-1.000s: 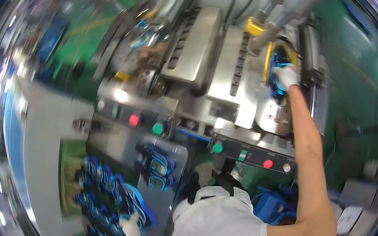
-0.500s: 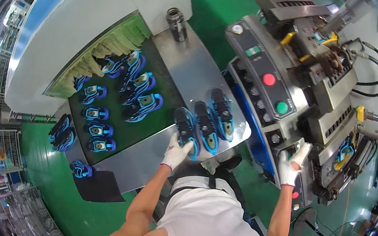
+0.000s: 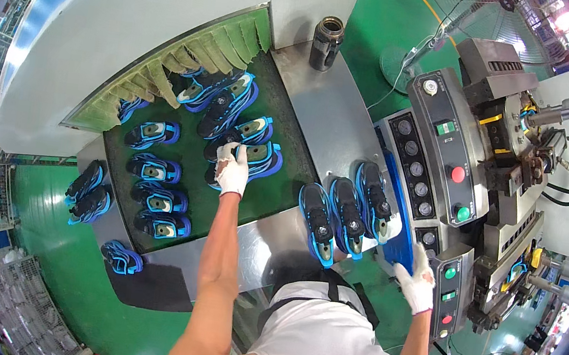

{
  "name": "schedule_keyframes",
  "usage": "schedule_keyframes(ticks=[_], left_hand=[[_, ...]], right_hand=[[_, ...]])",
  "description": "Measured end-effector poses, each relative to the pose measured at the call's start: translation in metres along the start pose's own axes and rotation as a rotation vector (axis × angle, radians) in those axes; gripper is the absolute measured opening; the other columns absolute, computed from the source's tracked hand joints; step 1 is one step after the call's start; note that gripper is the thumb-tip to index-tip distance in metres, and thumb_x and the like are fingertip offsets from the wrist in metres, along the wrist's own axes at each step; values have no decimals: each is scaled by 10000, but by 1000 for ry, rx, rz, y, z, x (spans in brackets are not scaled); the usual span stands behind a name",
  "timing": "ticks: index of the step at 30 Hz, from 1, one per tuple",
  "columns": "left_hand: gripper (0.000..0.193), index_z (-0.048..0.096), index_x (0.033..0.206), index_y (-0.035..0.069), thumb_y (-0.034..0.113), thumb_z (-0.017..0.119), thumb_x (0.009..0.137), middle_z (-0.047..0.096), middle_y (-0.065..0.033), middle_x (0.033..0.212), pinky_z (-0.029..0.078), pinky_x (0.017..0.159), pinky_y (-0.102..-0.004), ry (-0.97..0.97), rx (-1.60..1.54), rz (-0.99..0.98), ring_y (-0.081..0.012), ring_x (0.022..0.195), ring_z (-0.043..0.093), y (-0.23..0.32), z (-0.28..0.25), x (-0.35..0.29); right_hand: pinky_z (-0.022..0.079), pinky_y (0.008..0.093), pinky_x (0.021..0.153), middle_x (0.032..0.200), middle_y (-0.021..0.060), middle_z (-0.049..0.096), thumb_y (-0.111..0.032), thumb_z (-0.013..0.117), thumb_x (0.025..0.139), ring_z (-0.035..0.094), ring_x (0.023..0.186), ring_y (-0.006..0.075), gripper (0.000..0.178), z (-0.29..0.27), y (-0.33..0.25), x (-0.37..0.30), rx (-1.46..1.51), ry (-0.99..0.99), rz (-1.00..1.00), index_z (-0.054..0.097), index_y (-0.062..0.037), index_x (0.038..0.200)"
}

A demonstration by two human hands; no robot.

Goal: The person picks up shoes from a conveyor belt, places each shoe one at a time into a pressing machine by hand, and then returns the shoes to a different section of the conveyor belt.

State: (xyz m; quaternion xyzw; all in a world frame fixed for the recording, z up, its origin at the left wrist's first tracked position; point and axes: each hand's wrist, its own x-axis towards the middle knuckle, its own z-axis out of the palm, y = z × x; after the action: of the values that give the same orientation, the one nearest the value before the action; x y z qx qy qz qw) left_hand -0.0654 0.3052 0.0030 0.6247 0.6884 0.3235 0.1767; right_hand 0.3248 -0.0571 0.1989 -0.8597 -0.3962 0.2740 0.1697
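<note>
My left hand (image 3: 231, 170), in a white glove, reaches over the green belt. Its fingers curl down onto the middle of a black-and-blue sports shoe (image 3: 263, 162), hiding part of it. Another such shoe (image 3: 253, 130) lies against it on the far side. My gloved right hand (image 3: 417, 280) hovers beside the machine's lower control panel (image 3: 449, 292), fingers apart and holding nothing. Between the hands, three black-and-blue shoes (image 3: 345, 218) stand side by side on the metal ledge (image 3: 321, 118).
More shoes (image 3: 160, 168) line the belt's left side, below a fringed green curtain (image 3: 215, 46). A dark flask (image 3: 326, 43) stands at the ledge's far end. The press machine (image 3: 505, 142) with red and green buttons fills the right. Three shoes (image 3: 91, 202) rest left of the belt.
My left hand has left the nearest ledge shoe and moved up and left to a belt shoe. My right hand has drawn back from the machine. The view has shifted.
</note>
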Motion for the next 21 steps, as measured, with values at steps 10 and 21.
schedule_keyframes(ticks=[10, 21], left_hand=[[197, 740, 1011, 78, 93, 824, 833, 739, -115, 1003, 581, 865, -401, -489, -347, 797, -321, 942, 728, 299, -103, -111], [477, 462, 1520, 1, 61, 582, 1063, 507, -184, 1492, 589, 960, -352, -298, -829, 933, -236, 1166, 634, 523, -25, -127]], right_hand=[[541, 465, 992, 1284, 266, 647, -209, 729, 850, 669, 1158, 403, 641, 56, -145, 68, 240, 113, -681, 521, 42, 1402], [573, 258, 735, 1071, 117, 751, -166, 885, 791, 703, 867, 148, 523, -165, 59, -19, 1512, -44, 165, 702, 51, 1231]])
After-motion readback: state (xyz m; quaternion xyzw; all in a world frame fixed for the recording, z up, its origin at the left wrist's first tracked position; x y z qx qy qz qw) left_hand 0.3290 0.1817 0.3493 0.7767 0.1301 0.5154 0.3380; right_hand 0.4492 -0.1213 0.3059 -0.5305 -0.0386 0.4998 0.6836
